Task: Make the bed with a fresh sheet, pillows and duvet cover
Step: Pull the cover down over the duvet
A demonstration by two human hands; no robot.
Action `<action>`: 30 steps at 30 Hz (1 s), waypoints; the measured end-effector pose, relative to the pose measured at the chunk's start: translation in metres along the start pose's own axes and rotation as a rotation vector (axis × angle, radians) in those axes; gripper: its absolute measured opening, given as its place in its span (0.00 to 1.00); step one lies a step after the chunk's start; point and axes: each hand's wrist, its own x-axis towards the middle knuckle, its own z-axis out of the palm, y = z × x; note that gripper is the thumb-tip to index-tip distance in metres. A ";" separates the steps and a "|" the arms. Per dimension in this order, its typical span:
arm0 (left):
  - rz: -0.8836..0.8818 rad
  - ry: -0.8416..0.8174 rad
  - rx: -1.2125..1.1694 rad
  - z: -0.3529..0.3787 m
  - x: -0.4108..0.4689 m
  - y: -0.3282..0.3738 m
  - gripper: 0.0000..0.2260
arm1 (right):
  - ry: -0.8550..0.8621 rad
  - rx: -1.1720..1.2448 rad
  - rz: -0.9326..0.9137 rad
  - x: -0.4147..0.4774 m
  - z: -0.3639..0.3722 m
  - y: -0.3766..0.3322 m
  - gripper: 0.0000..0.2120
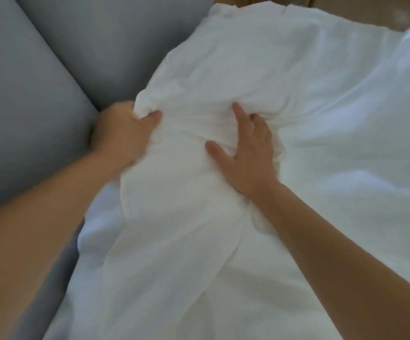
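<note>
**A:** Pillow orientation?

**B:** The white pillow [223,69] lies diagonally on the bed. Its long axis runs from the bottom centre of your view up to the top right. The far end points to the top right. The near end is slack, wrinkled case fabric trailing toward you.

**A:** Where is it relative to the bed?

**B:** It sits on the white sheet [358,192], with its left edge right against the grey padded headboard [39,82].

**A:** Left hand?

**B:** Your left hand [125,133] is clenched round the pillow's left corner [145,106]. The fabric is bunched and sticks out above your fist. The hand is wedged between the pillow and the headboard.

**A:** Right hand?

**B:** Your right hand [245,155] is on top of the pillow at mid-length, palm down. The index finger [239,111] is straight and the thumb [213,148] is splayed left, with a ridge of fabric humped between them. The other fingers are bent, with their tips sunk in a fold. I can't tell whether they pinch it or just press.

**A:** So the pillow spans both hands?

**B:** Yes. Your left hand is on the corner and your right is on the body, with the fabric pulled taut and creased between them. The image is a little blurred.
</note>
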 end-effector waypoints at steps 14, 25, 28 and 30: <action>-0.360 -0.427 0.102 0.066 0.031 -0.034 0.32 | -0.215 -0.400 0.021 0.032 0.069 0.059 0.44; -0.112 -0.045 0.559 0.131 0.006 -0.090 0.22 | -0.166 -0.482 -0.045 0.039 0.110 0.095 0.37; -0.155 -0.030 0.497 0.134 0.016 -0.096 0.24 | -0.057 -0.435 -0.066 0.042 0.113 0.099 0.34; -0.183 -0.074 0.462 0.128 0.013 -0.091 0.25 | -0.048 -0.419 -0.051 0.040 0.109 0.091 0.31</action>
